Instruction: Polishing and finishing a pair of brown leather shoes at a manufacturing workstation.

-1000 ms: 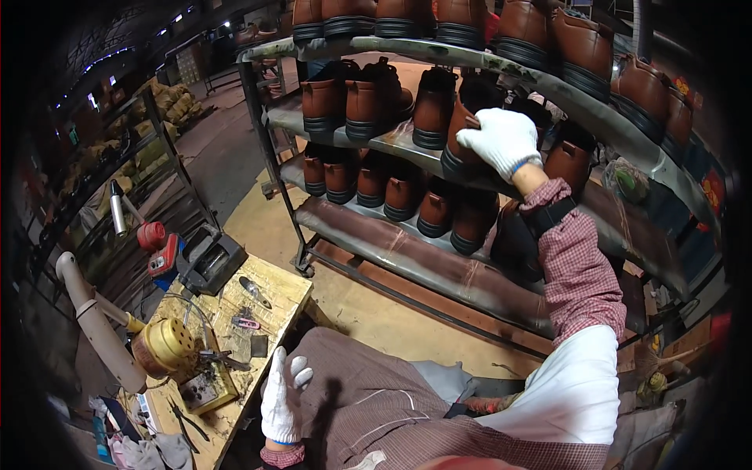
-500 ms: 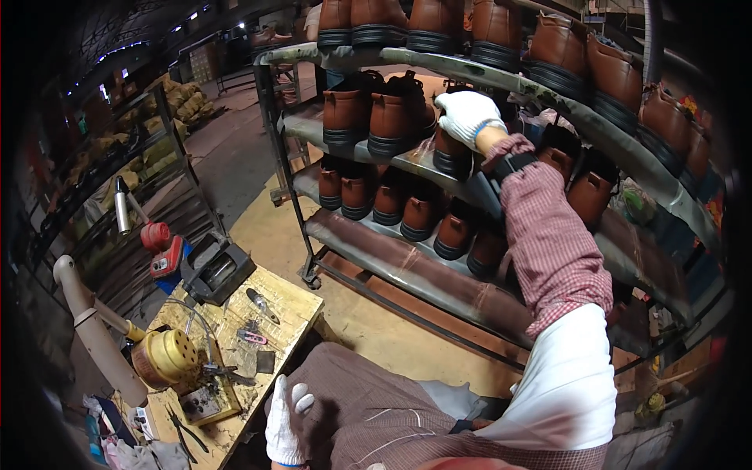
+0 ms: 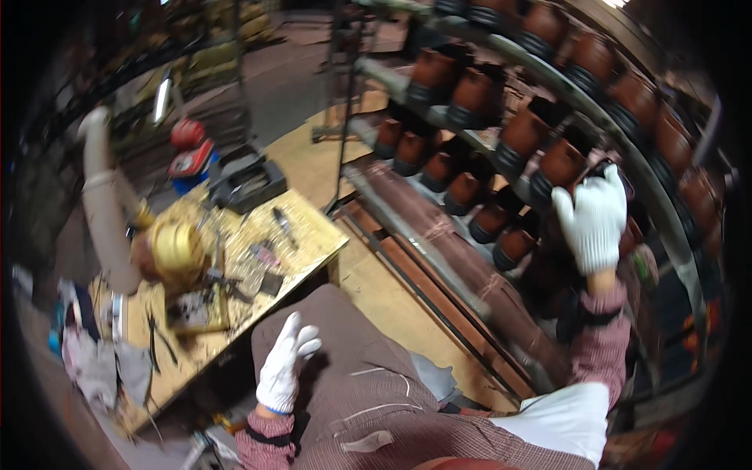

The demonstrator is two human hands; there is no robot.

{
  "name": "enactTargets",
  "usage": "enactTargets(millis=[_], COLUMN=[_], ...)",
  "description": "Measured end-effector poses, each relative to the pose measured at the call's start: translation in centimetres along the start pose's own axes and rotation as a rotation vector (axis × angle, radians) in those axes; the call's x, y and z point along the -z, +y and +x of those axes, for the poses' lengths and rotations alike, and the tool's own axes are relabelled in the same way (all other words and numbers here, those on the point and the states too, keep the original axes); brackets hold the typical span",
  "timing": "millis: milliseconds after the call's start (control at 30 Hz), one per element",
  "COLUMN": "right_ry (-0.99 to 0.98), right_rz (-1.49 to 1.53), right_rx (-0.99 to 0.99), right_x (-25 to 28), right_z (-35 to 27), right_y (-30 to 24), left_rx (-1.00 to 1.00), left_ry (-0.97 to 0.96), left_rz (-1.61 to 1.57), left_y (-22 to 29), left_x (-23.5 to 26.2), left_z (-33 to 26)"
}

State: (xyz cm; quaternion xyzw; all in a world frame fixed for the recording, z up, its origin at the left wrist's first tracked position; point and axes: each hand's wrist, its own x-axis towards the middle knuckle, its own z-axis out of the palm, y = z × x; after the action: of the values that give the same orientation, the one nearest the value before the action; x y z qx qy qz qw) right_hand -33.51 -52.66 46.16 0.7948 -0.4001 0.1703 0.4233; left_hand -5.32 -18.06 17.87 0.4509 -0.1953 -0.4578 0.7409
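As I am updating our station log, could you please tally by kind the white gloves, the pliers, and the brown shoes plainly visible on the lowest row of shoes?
White gloves: 2
Pliers: 1
Brown shoes plainly visible on that row: 6 (too dark farther right to tell whether more follow)
Total: 9

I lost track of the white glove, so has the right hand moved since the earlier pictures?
Yes. Judged against the shoe rack, the right hand has gone to the right, farther from the left end post.
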Motion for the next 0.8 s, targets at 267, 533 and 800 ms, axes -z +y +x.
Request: enactTargets(millis=[267,533,800], right_ry=[0.212,0.053,-0.279], right_rz=[1.413,1.608,1.484], right_rx=[0.755,1.192,0.861], right_x=[9.9,6.5,2.4], right_z=[-2.6,-6.2,-9.1], right_y=[-18.9,-30.2,-30.0], left_rx=[0.073,-0.387,-0.573], left_ry=[0.079,0.616,0.453], left_rz=[-0.523,-0.620,-0.792], left_y=[-0.7,-4.1,-2.0], left_x=[-2.2,14.0,26.0], left_z=[-2.5,-6.4,-0.8])
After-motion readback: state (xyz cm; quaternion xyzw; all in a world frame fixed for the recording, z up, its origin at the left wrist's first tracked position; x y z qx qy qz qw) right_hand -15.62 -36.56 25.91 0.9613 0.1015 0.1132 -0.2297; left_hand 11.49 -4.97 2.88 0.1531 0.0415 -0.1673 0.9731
